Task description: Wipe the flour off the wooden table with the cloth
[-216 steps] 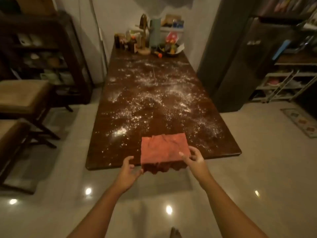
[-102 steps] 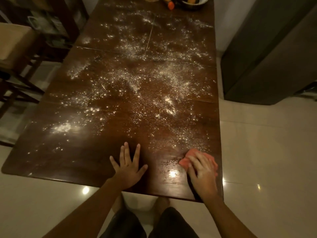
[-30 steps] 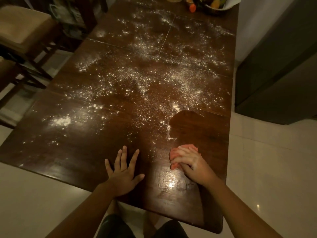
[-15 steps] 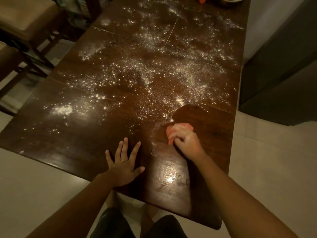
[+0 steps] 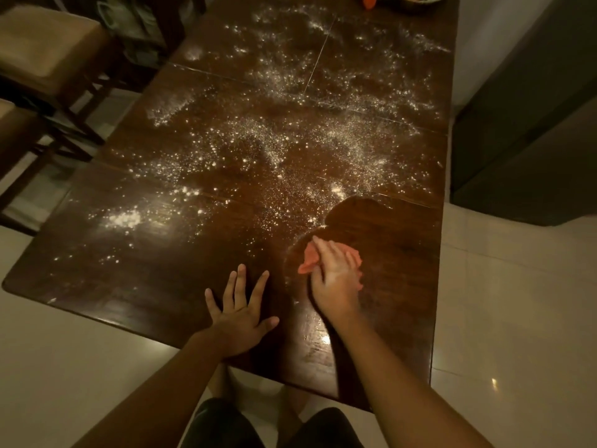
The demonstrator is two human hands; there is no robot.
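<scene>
At far left, 2 chairs (image 5: 45, 50) stand beside the counter (image 5: 397, 286). Flour (image 5: 258, 147) covers most of the surface, with 1 dense clump (image 5: 124, 218) near the left edge. Left hand (image 5: 240, 313) rests open, fingers spread flat on the wood. Right hand (image 5: 336, 273) presses the bunched cloth (image 5: 310, 258), fingers apparently straight; the light is dim, so not certain. Change over 1 s: the cloth swept up and back, and the bare patch at near right widened. Judgement: wiping barely begun, most flour remains.
</scene>
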